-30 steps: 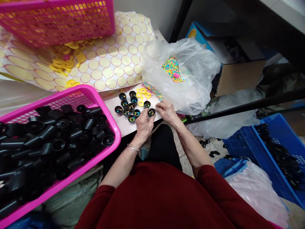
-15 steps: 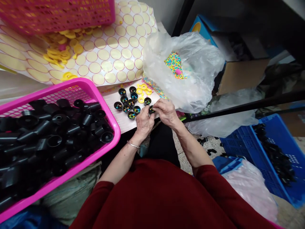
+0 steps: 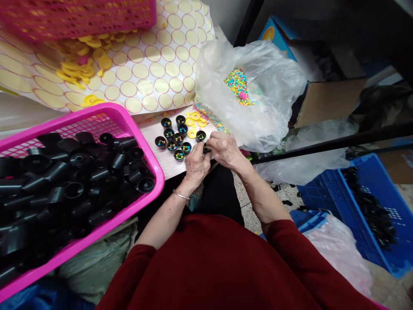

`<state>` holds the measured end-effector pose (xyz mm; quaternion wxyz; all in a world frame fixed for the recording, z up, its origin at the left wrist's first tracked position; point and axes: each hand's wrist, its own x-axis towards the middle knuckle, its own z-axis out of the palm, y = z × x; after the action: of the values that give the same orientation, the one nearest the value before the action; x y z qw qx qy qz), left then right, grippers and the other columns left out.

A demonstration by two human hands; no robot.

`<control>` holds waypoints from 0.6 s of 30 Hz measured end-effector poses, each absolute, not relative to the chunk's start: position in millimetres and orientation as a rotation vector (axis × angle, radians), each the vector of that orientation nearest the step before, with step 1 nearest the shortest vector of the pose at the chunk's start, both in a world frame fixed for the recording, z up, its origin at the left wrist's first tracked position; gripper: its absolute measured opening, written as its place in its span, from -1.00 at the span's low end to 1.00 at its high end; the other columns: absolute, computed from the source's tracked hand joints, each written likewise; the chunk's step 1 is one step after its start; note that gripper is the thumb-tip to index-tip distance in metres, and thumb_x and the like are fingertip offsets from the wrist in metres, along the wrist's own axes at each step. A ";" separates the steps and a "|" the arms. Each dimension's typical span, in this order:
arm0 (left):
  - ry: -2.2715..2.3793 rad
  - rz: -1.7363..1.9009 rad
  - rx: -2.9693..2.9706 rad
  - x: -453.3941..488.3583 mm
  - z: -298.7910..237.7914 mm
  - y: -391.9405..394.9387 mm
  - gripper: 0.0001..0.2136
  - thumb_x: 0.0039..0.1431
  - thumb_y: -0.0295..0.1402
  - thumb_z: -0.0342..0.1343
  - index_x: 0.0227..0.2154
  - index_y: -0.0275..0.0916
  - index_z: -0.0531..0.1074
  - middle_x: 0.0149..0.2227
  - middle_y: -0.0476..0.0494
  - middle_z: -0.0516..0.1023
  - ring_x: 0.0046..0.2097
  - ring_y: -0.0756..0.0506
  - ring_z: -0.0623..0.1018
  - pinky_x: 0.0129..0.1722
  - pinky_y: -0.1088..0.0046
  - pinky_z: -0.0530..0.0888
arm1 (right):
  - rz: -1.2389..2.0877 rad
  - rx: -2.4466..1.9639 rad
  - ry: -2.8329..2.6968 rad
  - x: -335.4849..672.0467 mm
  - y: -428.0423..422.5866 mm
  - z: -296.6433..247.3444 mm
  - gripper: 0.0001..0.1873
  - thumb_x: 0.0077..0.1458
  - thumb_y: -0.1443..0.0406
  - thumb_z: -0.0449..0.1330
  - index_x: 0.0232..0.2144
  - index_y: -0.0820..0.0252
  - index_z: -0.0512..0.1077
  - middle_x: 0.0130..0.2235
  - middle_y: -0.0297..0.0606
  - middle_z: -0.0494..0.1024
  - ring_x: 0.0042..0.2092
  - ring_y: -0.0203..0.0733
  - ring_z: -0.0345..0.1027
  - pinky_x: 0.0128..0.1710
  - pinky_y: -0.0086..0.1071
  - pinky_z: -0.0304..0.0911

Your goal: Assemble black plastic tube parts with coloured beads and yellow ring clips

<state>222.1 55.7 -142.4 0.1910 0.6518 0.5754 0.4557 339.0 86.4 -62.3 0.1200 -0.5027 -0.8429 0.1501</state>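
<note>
My left hand point(image 3: 196, 165) and my right hand point(image 3: 225, 149) meet at the near edge of a small white board point(image 3: 161, 161). Together they pinch one small black cup point(image 3: 205, 149), which is mostly hidden by my fingers. Several more black cups point(image 3: 174, 138) filled with coloured beads stand in a cluster on the board just left of my hands. A few yellow rings point(image 3: 195, 120) lie behind the cups. A clear plastic bag point(image 3: 267, 99) holding pastel beads point(image 3: 240, 86) sits open behind my right hand.
A pink basket point(image 3: 129, 129) full of black plastic tubes stands at the left. Sheets of round stickers point(image 3: 155, 64) with loose yellow rings and another pink basket point(image 3: 80, 17) lie behind. A blue crate point(image 3: 329, 193) of black parts and more plastic bags are at the right.
My right hand came in from beside the cup and closed on it together with my left hand. The view shifted slightly.
</note>
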 end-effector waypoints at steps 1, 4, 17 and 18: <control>1.618 1.286 1.832 222.3 -143.0 56.0 -0.76 0.05 -0.44 0.06 -0.18 -0.25 0.42 -0.30 -0.13 0.57 -0.32 -0.07 0.52 -0.31 0.41 0.44 | 0.467 -1.470 -2.468 339.3 86.9 -60.3 -0.73 0.16 0.39 0.00 -0.47 0.17 0.45 -0.38 -0.19 0.40 -0.25 -0.13 0.23 -0.21 -0.30 0.14; 1.643 1.274 1.819 222.4 -144.3 56.5 -0.76 0.05 -0.42 0.08 -0.17 -0.24 0.43 -0.31 -0.12 0.57 -0.35 -0.06 0.51 -0.34 0.42 0.43 | 0.680 -1.390 -2.346 346.2 90.2 -63.6 -0.76 0.13 0.37 0.04 -0.49 0.17 0.46 -0.39 -0.23 0.41 -0.27 -0.18 0.27 -0.23 -0.33 0.17; 1.686 1.328 1.807 220.3 -140.8 51.3 -0.82 0.09 -0.36 0.12 -0.23 -0.26 0.44 -0.39 -0.10 0.51 -0.38 -0.05 0.50 -0.34 0.44 0.42 | 0.589 -1.508 -2.082 345.8 147.4 -101.0 -0.76 0.08 0.38 0.04 -0.34 0.22 0.52 -0.27 -0.21 0.50 -0.20 -0.15 0.35 -0.15 -0.31 0.23; 1.695 1.331 1.809 220.0 -141.3 51.4 -0.83 0.09 -0.36 0.13 -0.25 -0.26 0.44 -0.41 -0.09 0.50 -0.39 -0.05 0.50 -0.33 0.44 0.42 | 0.554 -1.542 -2.136 343.3 150.6 -99.9 -0.74 0.11 0.39 0.01 -0.31 0.21 0.51 -0.25 -0.19 0.49 -0.18 -0.14 0.35 -0.14 -0.30 0.22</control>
<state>220.0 51.4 -141.3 0.1629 0.6343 0.5943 0.4668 343.3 150.6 -99.9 0.2229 -0.5583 -0.7735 0.2008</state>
